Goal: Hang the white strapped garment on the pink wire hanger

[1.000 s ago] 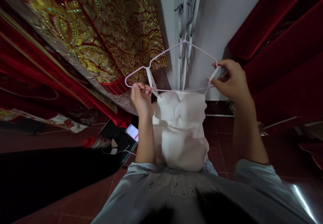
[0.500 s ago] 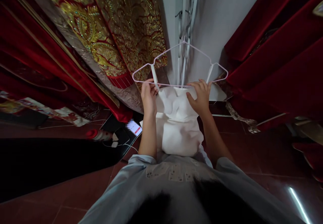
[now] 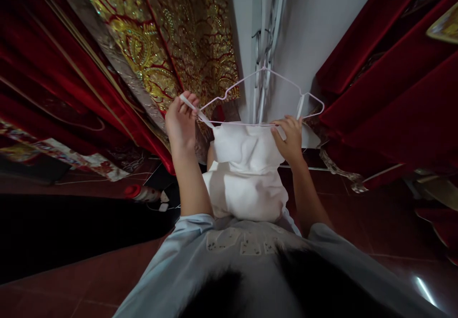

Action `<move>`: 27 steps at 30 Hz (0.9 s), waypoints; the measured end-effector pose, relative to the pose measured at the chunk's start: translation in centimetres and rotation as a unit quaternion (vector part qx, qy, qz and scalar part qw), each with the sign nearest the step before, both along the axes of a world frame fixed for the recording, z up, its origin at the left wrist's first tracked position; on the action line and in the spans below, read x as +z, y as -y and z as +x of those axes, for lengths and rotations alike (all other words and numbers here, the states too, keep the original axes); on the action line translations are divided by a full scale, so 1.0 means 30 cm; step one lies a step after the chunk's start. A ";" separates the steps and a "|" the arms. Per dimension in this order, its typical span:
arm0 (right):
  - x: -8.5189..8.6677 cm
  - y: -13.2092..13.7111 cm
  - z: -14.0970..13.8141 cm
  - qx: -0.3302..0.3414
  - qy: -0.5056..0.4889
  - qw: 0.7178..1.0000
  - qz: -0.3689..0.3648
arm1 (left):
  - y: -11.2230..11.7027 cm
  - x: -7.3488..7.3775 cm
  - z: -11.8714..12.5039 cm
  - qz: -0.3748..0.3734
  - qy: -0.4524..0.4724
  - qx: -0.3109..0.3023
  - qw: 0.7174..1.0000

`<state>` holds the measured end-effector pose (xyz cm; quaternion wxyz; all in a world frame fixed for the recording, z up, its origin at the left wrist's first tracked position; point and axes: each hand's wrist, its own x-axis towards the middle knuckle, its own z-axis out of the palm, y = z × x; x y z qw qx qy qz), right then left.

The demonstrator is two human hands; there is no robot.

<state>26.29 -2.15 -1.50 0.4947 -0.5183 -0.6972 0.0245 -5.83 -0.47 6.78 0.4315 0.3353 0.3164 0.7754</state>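
Left hand [image 3: 181,122] grip pinches the strap [image 3: 202,115], right hand [image 3: 290,139] grip closed on the white top [image 3: 246,174] hanging between them under the hanger [image 3: 282,79]; looks light and limp, best held by straps.

One wire hanger [image 3: 282,79], one white garment [image 3: 246,174], one bottle [image 3: 141,193], two hands [image 3: 181,122] [image 3: 290,136].

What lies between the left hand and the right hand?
In the head view, the white garment and the hanger lower bar lie between them; left hand pinches a strap, right hand grips the garment.
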 end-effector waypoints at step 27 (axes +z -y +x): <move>0.148 -0.201 0.145 0.021 -0.270 0.963 -0.011 | 0.044 -0.180 0.267 -0.016 -0.001 -0.048 0.999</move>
